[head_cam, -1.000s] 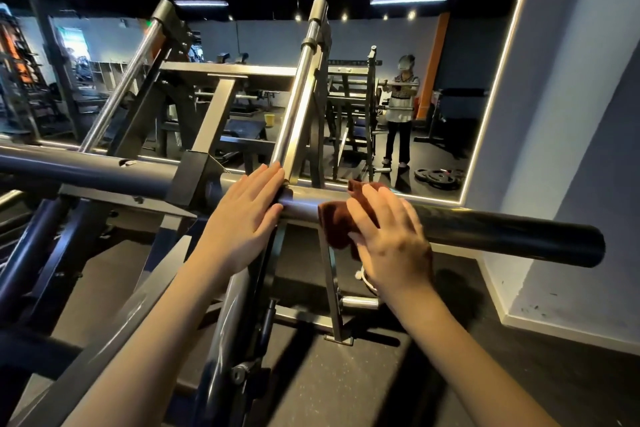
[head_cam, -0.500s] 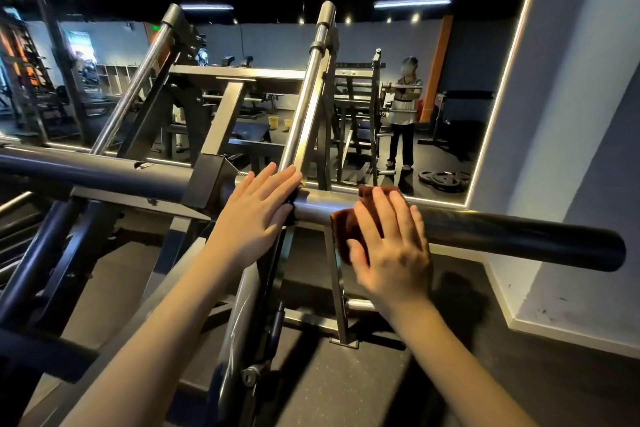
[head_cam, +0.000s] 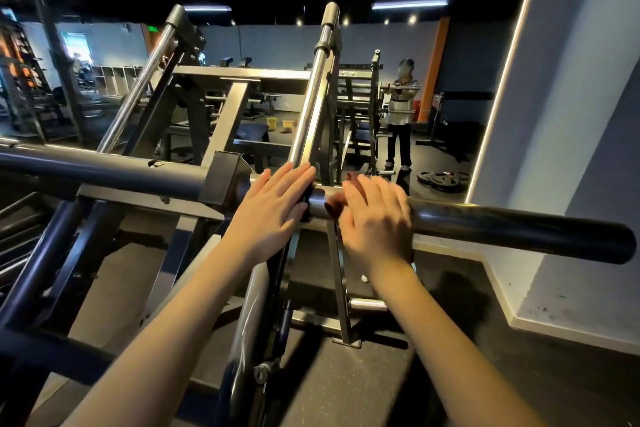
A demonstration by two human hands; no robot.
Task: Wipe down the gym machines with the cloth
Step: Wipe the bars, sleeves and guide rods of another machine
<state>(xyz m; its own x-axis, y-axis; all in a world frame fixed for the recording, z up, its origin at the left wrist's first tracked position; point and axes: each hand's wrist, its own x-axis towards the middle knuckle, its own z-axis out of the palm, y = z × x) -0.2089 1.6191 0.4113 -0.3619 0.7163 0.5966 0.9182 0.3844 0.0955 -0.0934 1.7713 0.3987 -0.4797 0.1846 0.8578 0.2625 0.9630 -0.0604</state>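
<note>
1. While my right hand (head_cam: 375, 218) presses the cloth (head_cam: 333, 205) onto the bar (head_cam: 519, 230), fingers flat and not clamped, it sits under my palm, edge showing thumb-side.
2. Left hand (head_cam: 273, 208) lies flat just beside, holding nothing, likely steadying the bar against the rubbing.

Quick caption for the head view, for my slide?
Right hand presses a reddish-brown cloth onto the dark horizontal metal bar; left hand rests flat alongside on the machine.

The single camera sits on my head, looking forward and down, close behind and above the horizontal bar (head_cam: 519, 229).
</note>
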